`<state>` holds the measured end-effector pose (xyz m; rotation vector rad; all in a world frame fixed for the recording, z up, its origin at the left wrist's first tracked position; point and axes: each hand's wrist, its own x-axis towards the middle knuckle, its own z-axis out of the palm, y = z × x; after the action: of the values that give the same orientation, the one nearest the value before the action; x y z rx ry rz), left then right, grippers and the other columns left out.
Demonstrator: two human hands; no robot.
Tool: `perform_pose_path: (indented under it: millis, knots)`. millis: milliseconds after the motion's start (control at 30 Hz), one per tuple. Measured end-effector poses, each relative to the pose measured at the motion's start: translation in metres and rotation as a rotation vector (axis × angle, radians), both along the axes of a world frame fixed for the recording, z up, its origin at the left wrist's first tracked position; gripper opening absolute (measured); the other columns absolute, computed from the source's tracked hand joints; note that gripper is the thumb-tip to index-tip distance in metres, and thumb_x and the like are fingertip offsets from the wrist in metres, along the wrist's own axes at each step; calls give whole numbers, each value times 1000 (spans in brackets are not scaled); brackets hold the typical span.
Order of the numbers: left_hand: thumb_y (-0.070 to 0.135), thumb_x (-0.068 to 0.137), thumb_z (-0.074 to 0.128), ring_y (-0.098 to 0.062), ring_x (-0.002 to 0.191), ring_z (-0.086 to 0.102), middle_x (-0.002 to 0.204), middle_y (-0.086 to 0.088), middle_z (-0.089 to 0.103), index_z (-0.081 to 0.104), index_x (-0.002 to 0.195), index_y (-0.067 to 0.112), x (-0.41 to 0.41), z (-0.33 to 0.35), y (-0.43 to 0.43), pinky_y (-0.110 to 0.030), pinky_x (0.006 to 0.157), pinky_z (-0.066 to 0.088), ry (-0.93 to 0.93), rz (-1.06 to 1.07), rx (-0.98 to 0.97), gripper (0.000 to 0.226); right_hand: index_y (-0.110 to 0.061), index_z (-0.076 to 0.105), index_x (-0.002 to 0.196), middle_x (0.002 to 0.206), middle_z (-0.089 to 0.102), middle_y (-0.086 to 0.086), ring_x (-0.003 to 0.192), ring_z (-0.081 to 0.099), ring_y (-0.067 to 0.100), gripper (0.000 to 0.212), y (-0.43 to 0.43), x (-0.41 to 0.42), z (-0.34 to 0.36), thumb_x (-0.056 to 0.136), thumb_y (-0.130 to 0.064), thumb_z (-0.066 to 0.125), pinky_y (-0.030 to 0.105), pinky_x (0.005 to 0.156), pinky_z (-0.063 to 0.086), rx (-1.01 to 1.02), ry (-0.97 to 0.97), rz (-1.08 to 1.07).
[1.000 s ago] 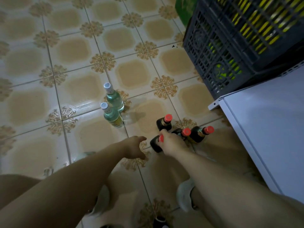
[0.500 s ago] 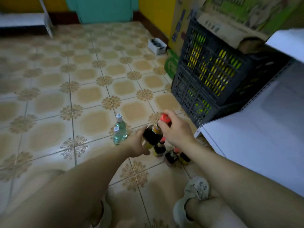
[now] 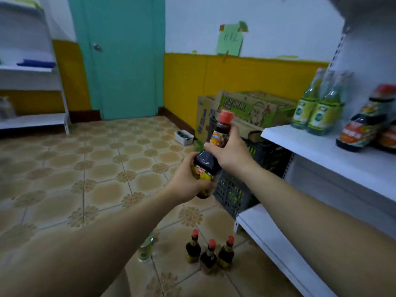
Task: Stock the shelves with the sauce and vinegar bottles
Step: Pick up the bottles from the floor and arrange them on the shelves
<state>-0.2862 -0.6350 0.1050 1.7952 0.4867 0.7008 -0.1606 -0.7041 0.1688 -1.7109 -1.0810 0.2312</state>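
Both hands clamped on sauce bottle (image 3: 211, 156), left hand (image 3: 188, 183) at base, right hand (image 3: 230, 152) at neck; risk: clipping shelf (image 3: 317, 144) edge or toppling stocked bottles (image 3: 317, 108) far right.

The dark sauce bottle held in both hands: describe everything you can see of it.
The sauce bottle looks nearly black, its material unclear, with a red cap in place, an orange neck label and a yellow label on the body. It is held in the air, tilted with the cap up and to the right. The left hand grips its lower body and the right hand grips its neck. Nothing else touches it.
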Motion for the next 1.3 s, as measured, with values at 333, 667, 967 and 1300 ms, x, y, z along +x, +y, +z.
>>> perform_pose_path:
  millis: [333, 667, 967, 1300]
  knots:
    - [-3, 71, 76, -20, 90, 68, 111, -12, 59, 38, 111, 59, 32, 68, -75, -34, 74, 58, -66, -351, -58, 82, -29, 43, 136, 115, 62, 5, 95, 65, 21, 56, -99, 33, 64, 86, -31, 68, 42, 82, 55, 252, 50, -166]
    - [4, 73, 77, -14, 86, 69, 107, -6, 62, 32, 134, 47, 90, 90, -129, -26, 74, 57, -221, -467, -22, 87, -29, 57, 118, 114, 65, -1, 99, 66, 20, 54, -186, 53, 72, 72, -56, 65, 48, 88, 54, 150, 80, -316]
    - [9, 73, 77, -12, 92, 66, 111, -1, 58, 26, 142, 44, 146, 104, -202, -19, 67, 55, -215, -719, 30, 93, -37, 54, 116, 105, 68, -3, 90, 69, 17, 34, -279, 60, 84, 85, -41, 67, 50, 72, 59, 143, 69, -593]
    - [27, 78, 75, -7, 112, 56, 128, 4, 50, 10, 138, 56, 236, 89, -275, -16, 79, 47, -103, -1022, 252, 93, -28, 56, 116, 103, 69, 0, 90, 69, 22, 31, -369, 99, 71, 87, -28, 67, 45, 74, 59, 206, 75, -872]
